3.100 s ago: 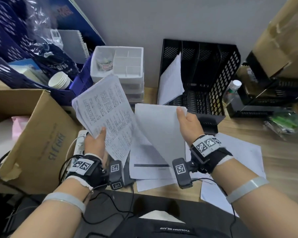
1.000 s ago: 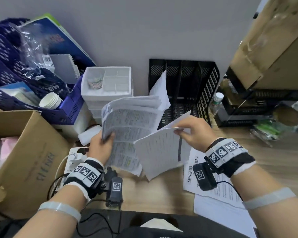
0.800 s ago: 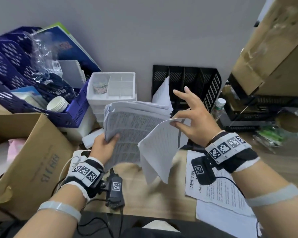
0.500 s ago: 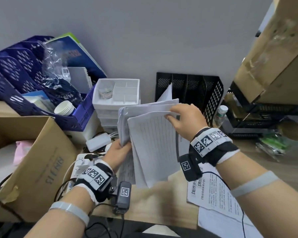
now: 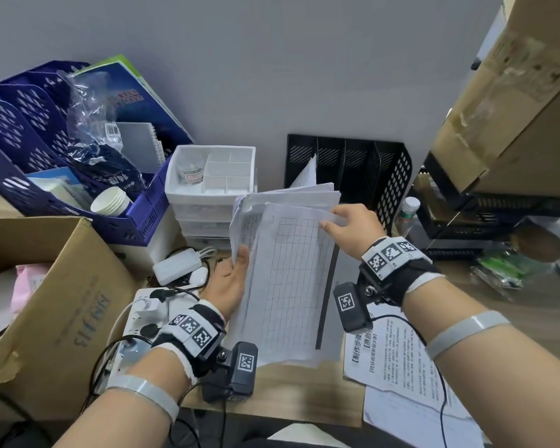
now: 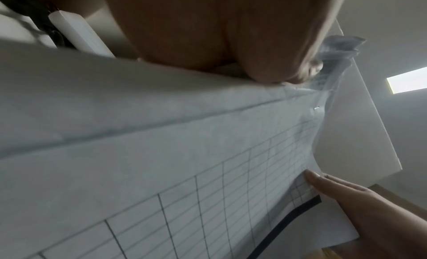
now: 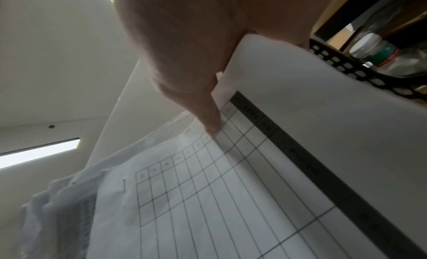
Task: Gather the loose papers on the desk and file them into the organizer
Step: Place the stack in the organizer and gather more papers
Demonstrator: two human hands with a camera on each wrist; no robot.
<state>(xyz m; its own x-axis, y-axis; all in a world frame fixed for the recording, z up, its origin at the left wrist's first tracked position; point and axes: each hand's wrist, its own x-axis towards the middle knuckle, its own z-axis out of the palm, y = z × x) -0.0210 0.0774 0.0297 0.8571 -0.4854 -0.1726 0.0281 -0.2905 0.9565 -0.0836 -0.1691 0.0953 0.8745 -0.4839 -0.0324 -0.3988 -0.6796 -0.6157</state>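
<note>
Both hands hold one stack of white papers (image 5: 288, 279) above the desk, a ruled grid sheet (image 6: 208, 199) (image 7: 219, 199) on top. My left hand (image 5: 230, 282) grips the stack's left edge, thumb on top. My right hand (image 5: 349, 226) pinches its upper right corner, thumb on the grid sheet. The black mesh organizer (image 5: 369, 169) stands behind against the wall, with one sheet (image 5: 306, 174) leaning in its left slot. More printed papers (image 5: 398, 367) lie on the desk at the lower right.
White drawer unit (image 5: 212, 185) sits left of the organizer. A blue file rack (image 5: 29, 150) with cups and bags is at far left, a cardboard box (image 5: 52, 312) below it, a power strip (image 5: 143, 318) with cables beside. A bottle (image 5: 408, 211) and black trays (image 5: 485, 218) stand right.
My right hand brought the grid sheet onto the left hand's stack and now pinches the merged stack's top corner. The stack has straightened into one pile.
</note>
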